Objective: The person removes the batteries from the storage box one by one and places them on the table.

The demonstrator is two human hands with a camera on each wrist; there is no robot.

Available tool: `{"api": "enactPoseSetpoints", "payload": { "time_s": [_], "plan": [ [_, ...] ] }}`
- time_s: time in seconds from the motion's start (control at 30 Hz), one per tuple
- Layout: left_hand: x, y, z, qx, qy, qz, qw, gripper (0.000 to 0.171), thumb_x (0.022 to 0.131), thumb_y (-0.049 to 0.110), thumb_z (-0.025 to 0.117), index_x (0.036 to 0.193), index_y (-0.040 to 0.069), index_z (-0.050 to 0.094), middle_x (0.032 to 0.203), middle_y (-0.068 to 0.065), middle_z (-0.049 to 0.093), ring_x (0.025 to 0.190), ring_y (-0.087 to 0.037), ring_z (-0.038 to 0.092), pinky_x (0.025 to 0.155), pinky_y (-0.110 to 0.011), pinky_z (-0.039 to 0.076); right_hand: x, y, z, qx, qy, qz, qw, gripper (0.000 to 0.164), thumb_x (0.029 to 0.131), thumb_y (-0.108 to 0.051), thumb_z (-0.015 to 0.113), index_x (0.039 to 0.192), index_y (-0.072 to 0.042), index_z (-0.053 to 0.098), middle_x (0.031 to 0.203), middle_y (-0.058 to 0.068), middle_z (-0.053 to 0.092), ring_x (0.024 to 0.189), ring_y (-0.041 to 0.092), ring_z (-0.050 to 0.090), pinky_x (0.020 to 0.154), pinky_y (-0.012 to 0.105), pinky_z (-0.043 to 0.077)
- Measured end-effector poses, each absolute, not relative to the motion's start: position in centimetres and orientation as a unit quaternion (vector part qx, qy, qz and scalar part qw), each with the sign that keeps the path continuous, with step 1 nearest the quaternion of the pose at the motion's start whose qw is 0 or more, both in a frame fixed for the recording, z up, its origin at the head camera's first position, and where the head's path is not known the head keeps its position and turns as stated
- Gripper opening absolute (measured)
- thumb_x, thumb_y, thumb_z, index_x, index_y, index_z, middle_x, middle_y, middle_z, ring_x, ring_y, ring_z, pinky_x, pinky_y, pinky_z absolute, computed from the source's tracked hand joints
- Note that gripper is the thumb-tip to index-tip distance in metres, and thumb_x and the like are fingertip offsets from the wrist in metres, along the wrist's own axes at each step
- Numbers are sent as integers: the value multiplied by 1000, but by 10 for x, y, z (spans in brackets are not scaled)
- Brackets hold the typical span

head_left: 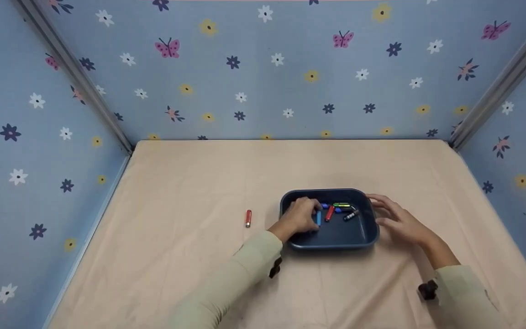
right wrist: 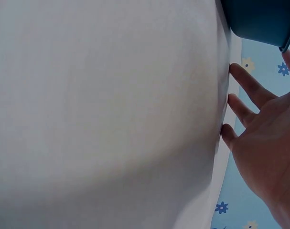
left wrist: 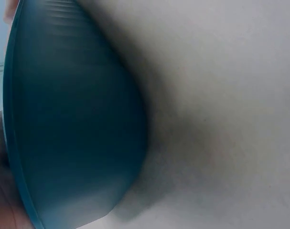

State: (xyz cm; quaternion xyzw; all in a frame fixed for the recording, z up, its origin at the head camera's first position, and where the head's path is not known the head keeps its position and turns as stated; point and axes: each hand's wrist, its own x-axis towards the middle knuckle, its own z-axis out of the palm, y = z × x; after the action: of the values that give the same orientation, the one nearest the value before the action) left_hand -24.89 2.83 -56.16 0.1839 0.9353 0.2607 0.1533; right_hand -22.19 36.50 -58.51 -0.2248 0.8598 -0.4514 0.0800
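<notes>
A dark blue rectangular tub point(head_left: 331, 245) stands on the cloth-covered table. My left hand point(head_left: 298, 215) reaches over its left wall and pinches a light blue battery point(head_left: 318, 218) by its ends, thumb near, fingers far. Several other batteries lie inside, among them a red one point(head_left: 330, 213), a green one point(head_left: 341, 204) and a black-and-white one point(head_left: 350, 215). At the tub's right rim rests my right hand point(head_left: 402, 222), thumb and fingers spread loosely. In the right wrist view, a fingertip of the right hand point(right wrist: 269, 133) meets the tub's edge point(right wrist: 264, 24).
A single red battery point(head_left: 248, 218) lies on the beige cloth point(head_left: 190, 205) left of the tub. Blue flowered walls point(head_left: 263, 68) enclose the table at the back and both sides. Creases run through the cloth near the right forearm.
</notes>
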Motion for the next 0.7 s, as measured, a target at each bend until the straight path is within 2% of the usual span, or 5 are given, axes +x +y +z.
{"api": "enactPoseSetpoints", "payload": {
  "time_s": [0.23,0.4,0.7],
  "plan": [
    [-249,28,-562,170,930,281,163,49,91,12,94,137,13,78,119,-4,77,105,-14,66,100,-34,58,-221,365,-585,-223,863,-446,79,62,114,-16,65,172,-18,44,170,16,57,143,-19,49,117,6,32],
    [-249,29,-562,155,928,292,174,50,90,8,93,138,13,77,114,-1,78,101,-12,68,97,-32,60,-221,365,-584,-230,861,-448,73,63,113,-13,65,172,-14,44,170,20,56,143,-18,50,119,9,34],
    [-248,28,-560,168,929,291,158,49,88,9,95,134,12,79,110,-1,79,94,-11,67,95,-32,61,-221,366,-587,-242,853,-457,70,63,114,-11,64,173,-12,41,171,25,53,145,-19,48,121,10,35]
  ]
}}
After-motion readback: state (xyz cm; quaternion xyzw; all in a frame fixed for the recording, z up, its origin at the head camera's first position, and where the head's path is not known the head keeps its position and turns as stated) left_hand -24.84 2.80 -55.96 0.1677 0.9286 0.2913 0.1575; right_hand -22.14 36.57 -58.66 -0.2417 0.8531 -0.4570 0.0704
